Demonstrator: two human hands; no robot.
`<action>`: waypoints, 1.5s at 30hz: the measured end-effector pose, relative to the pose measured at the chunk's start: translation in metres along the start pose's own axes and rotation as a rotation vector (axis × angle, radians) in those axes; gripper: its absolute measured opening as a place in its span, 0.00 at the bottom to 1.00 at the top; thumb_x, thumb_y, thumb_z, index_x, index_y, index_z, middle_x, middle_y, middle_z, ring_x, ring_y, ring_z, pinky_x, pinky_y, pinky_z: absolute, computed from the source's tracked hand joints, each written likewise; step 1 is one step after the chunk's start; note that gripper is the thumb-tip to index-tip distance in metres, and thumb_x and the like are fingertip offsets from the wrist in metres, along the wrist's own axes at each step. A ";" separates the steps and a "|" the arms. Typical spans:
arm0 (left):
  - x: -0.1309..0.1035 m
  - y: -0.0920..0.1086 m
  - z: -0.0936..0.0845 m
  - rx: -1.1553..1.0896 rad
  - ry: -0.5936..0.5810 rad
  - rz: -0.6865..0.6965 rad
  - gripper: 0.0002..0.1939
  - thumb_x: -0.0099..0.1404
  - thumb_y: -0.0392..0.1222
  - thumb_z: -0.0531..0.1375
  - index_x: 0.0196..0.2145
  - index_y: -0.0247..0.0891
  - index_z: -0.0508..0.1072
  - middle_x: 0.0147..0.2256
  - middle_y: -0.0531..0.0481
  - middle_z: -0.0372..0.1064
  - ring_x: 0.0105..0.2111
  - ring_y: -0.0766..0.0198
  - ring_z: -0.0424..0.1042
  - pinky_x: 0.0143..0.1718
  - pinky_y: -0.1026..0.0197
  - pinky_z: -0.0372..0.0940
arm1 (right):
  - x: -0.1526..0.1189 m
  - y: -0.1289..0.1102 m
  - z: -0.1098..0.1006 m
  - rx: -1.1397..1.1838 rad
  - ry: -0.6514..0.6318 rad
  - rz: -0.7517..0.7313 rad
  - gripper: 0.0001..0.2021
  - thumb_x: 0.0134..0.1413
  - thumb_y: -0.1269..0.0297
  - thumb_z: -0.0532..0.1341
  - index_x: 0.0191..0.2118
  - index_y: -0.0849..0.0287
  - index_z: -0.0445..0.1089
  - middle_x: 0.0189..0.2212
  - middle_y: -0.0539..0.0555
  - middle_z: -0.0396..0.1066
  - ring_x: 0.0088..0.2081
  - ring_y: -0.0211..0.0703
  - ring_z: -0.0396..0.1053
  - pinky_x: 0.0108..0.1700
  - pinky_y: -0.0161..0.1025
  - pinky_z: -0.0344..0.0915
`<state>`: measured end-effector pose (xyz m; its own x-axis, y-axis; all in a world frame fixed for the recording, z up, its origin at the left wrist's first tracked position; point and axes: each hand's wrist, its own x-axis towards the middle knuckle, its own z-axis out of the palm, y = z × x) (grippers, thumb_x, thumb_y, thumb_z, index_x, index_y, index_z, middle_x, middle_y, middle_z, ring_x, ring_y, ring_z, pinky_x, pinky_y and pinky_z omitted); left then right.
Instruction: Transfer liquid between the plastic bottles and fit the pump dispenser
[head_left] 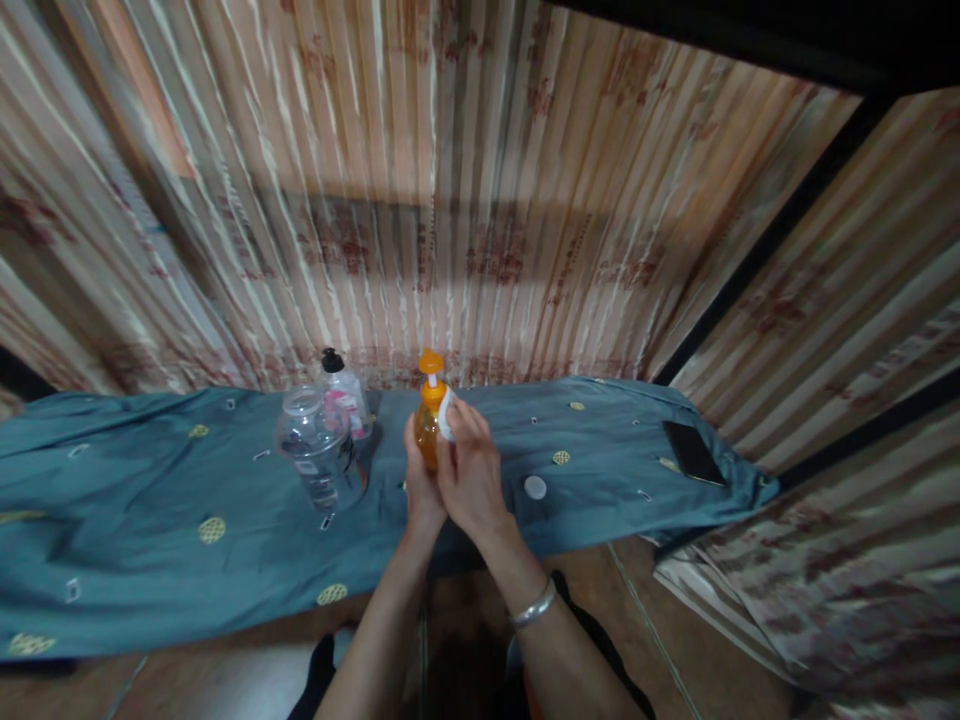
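Left hand point(421, 488) grips a see-through orange plastic pump bottle point(427, 436) mid-frame; right hand point(474, 472) presses a thin white piece point(445, 412) on it (wipe or label, can't tell). Probably wiping or sticking, so next move needs a steady bottle.

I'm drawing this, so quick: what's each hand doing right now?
Left hand: closed around the orange pump bottle.
Right hand: holding a white thing, maybe cloth, against it.

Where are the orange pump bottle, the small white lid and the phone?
Orange pump bottle point(427, 430): head view, on its amber body.
Small white lid point(535, 488): head view, middle of its top.
Phone point(693, 453): head view, middle of its dark face.
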<state>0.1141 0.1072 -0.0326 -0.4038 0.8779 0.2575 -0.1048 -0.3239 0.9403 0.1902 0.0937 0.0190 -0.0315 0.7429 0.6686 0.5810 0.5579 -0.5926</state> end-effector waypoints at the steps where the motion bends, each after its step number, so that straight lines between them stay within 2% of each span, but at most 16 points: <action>1: -0.003 0.000 0.002 0.005 -0.017 0.015 0.29 0.68 0.56 0.58 0.61 0.40 0.65 0.59 0.39 0.69 0.58 0.50 0.71 0.62 0.41 0.63 | -0.001 0.001 0.000 -0.003 0.009 0.010 0.22 0.67 0.64 0.50 0.61 0.61 0.69 0.62 0.63 0.70 0.66 0.51 0.63 0.69 0.55 0.58; 2: -0.007 -0.001 0.003 0.015 -0.043 0.040 0.31 0.66 0.56 0.60 0.62 0.40 0.64 0.62 0.38 0.66 0.61 0.48 0.68 0.65 0.38 0.60 | 0.000 0.003 -0.001 0.001 0.019 0.026 0.22 0.67 0.62 0.50 0.61 0.62 0.68 0.62 0.63 0.70 0.65 0.52 0.63 0.69 0.56 0.59; 4: -0.015 -0.002 0.006 0.038 -0.100 0.072 0.34 0.62 0.54 0.64 0.63 0.45 0.64 0.66 0.42 0.62 0.69 0.51 0.58 0.71 0.45 0.51 | 0.002 0.009 -0.005 0.023 0.044 0.065 0.23 0.67 0.58 0.52 0.61 0.64 0.69 0.61 0.66 0.70 0.64 0.54 0.65 0.68 0.56 0.60; 5: -0.018 -0.003 0.007 0.046 -0.124 0.078 0.34 0.62 0.54 0.65 0.63 0.45 0.65 0.67 0.42 0.61 0.70 0.51 0.55 0.72 0.46 0.48 | 0.003 0.013 -0.007 0.034 0.055 0.084 0.24 0.66 0.56 0.53 0.61 0.65 0.69 0.61 0.67 0.70 0.63 0.56 0.66 0.67 0.57 0.60; 8: -0.021 -0.007 0.007 0.061 -0.157 0.076 0.29 0.64 0.54 0.62 0.60 0.45 0.68 0.67 0.43 0.61 0.72 0.52 0.52 0.73 0.47 0.44 | 0.005 0.021 -0.012 0.055 0.075 0.140 0.27 0.62 0.52 0.58 0.61 0.64 0.68 0.61 0.68 0.70 0.63 0.58 0.66 0.66 0.59 0.60; 13: -0.001 -0.015 -0.005 0.054 -0.124 0.019 0.23 0.70 0.52 0.57 0.59 0.44 0.69 0.62 0.42 0.66 0.66 0.52 0.62 0.70 0.43 0.51 | 0.004 0.023 -0.005 0.014 0.096 0.220 0.33 0.53 0.55 0.66 0.63 0.62 0.63 0.62 0.67 0.69 0.64 0.59 0.66 0.65 0.58 0.61; 16: 0.017 -0.021 -0.009 0.034 -0.094 -0.059 0.24 0.70 0.51 0.60 0.59 0.39 0.68 0.58 0.40 0.68 0.57 0.49 0.70 0.58 0.38 0.66 | 0.005 0.023 -0.003 -0.012 0.067 0.228 0.32 0.54 0.57 0.65 0.63 0.62 0.62 0.60 0.67 0.71 0.61 0.58 0.69 0.63 0.56 0.64; 19: 0.033 -0.026 -0.004 -0.008 -0.117 -0.094 0.22 0.69 0.49 0.62 0.57 0.38 0.70 0.57 0.41 0.69 0.52 0.52 0.73 0.52 0.43 0.72 | 0.006 0.026 -0.003 -0.007 0.048 0.206 0.32 0.53 0.57 0.64 0.63 0.61 0.63 0.59 0.65 0.71 0.61 0.57 0.69 0.62 0.55 0.65; 24: 0.039 -0.031 0.005 -0.046 -0.180 -0.122 0.22 0.69 0.49 0.62 0.57 0.38 0.70 0.55 0.41 0.70 0.51 0.53 0.74 0.50 0.44 0.72 | 0.006 0.034 -0.006 0.036 0.045 0.165 0.31 0.54 0.57 0.63 0.63 0.61 0.63 0.60 0.65 0.71 0.62 0.58 0.68 0.64 0.56 0.64; 30: 0.026 -0.031 -0.003 0.044 -0.137 -0.067 0.23 0.69 0.49 0.62 0.58 0.39 0.69 0.58 0.40 0.67 0.55 0.50 0.71 0.54 0.41 0.70 | 0.002 0.039 -0.010 0.034 0.082 0.088 0.26 0.61 0.54 0.59 0.61 0.61 0.66 0.60 0.66 0.71 0.62 0.57 0.67 0.65 0.58 0.62; 34: 0.026 -0.030 -0.007 0.112 -0.127 -0.043 0.22 0.69 0.48 0.62 0.57 0.39 0.70 0.58 0.40 0.67 0.55 0.50 0.71 0.55 0.41 0.70 | 0.001 0.041 -0.014 0.063 0.077 0.087 0.27 0.60 0.55 0.59 0.61 0.62 0.66 0.61 0.66 0.70 0.63 0.56 0.67 0.65 0.57 0.63; 39: 0.035 -0.028 -0.008 0.091 -0.199 -0.046 0.22 0.69 0.49 0.62 0.56 0.38 0.70 0.56 0.41 0.69 0.52 0.52 0.73 0.52 0.43 0.72 | 0.003 0.045 -0.019 0.116 0.035 0.130 0.28 0.57 0.56 0.62 0.62 0.59 0.67 0.60 0.63 0.71 0.62 0.56 0.68 0.65 0.56 0.64; 45: 0.037 -0.030 -0.003 0.034 -0.284 -0.097 0.22 0.69 0.49 0.62 0.57 0.38 0.70 0.54 0.41 0.70 0.49 0.54 0.74 0.49 0.45 0.73 | 0.001 0.047 -0.018 0.104 0.069 0.097 0.27 0.58 0.57 0.61 0.61 0.61 0.66 0.60 0.65 0.72 0.62 0.56 0.69 0.65 0.57 0.64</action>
<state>0.0991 0.1484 -0.0517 -0.1224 0.9693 0.2133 -0.0982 -0.2257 0.9692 0.2322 0.1146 -0.0001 0.0788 0.7700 0.6331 0.4912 0.5226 -0.6968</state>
